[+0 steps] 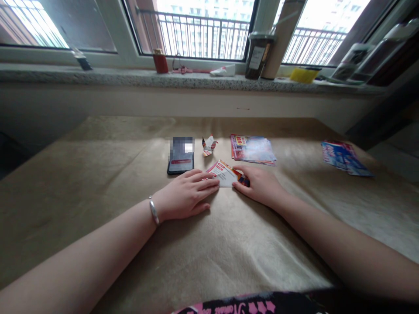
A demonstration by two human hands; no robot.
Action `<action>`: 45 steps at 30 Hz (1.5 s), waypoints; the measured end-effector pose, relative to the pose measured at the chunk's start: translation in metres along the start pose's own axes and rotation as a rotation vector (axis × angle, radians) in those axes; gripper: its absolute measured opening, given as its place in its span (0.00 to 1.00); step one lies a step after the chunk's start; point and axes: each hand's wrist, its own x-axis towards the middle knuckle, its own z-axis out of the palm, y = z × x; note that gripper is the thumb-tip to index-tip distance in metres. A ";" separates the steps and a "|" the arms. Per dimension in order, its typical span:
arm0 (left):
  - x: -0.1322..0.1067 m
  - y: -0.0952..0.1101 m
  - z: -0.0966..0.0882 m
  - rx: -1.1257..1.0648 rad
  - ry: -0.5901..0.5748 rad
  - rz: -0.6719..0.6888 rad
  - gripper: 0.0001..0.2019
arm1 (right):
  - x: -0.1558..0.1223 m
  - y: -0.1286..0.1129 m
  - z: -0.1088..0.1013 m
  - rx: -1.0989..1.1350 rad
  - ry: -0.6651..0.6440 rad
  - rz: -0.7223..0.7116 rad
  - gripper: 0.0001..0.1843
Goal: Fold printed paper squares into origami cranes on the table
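A folded piece of printed paper (225,175), white with red and orange print, lies on the table between my hands. My left hand (186,194) rests flat with its fingers stretched over the paper's left part, a silver bangle on the wrist. At the paper's right edge, my right hand (257,183) grips a dark, patterned corner between thumb and fingers. Just behind the paper stands a small folded paper crane (208,146). A phone (181,156) with its screen lit lies beyond my left hand.
A stack of colourful flyers (253,149) lies behind my right hand, and another fanned stack (346,158) is farther right. The brown-covered table (131,144) meets a wall below a stone windowsill (118,77). On the sill stand a dark jar (258,56) and a yellow container (304,75).
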 end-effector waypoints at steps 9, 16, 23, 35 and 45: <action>0.003 0.008 0.002 0.032 0.039 -0.059 0.20 | 0.002 -0.002 -0.001 0.016 -0.009 0.050 0.26; 0.005 0.010 -0.003 0.114 0.042 -0.126 0.13 | -0.002 0.004 -0.002 -0.021 -0.005 0.034 0.25; 0.005 0.014 -0.008 0.183 0.016 -0.222 0.11 | -0.004 0.008 -0.005 -0.095 -0.067 -0.025 0.23; 0.004 0.018 -0.011 0.253 -0.007 -0.472 0.13 | -0.006 0.017 -0.006 -0.094 -0.048 -0.027 0.22; 0.002 0.012 -0.003 0.165 0.056 -0.514 0.14 | -0.007 0.021 -0.006 0.141 0.028 -0.006 0.14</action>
